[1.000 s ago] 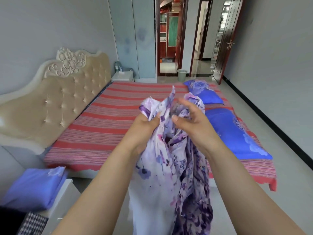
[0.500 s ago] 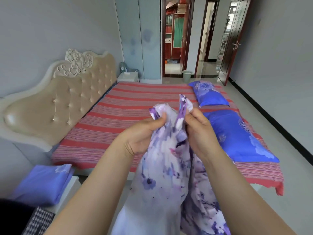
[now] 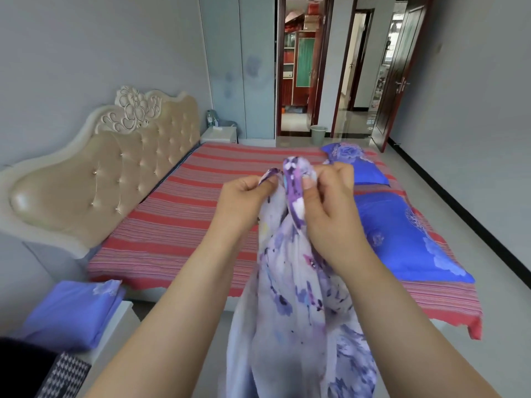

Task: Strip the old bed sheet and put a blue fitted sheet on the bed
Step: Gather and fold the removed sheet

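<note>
You stand at the side of the bed (image 3: 184, 222), both arms stretched out over its near edge. Your left hand (image 3: 244, 202) pinches a fold of the floral sheet (image 3: 290, 282) between thumb and curled fingers, and your right hand (image 3: 330, 214) grips the bunched top of the same sheet right beside it, thumb pressed against the cloth. The sheet, white with purple and blue flowers, hangs from both hands down past the bed's near edge. The bed carries a red striped cover, with two blue pillows (image 3: 408, 239) lying along its foot side, one behind the other. The tufted headboard (image 3: 94, 185) stands at the bed's other end. A folded blue sheet (image 3: 71, 311) rests on a white nightstand (image 3: 115, 326) just beside the bed's near headboard corner. Beyond the bed's far side sits a small bin (image 3: 318, 134).
</note>
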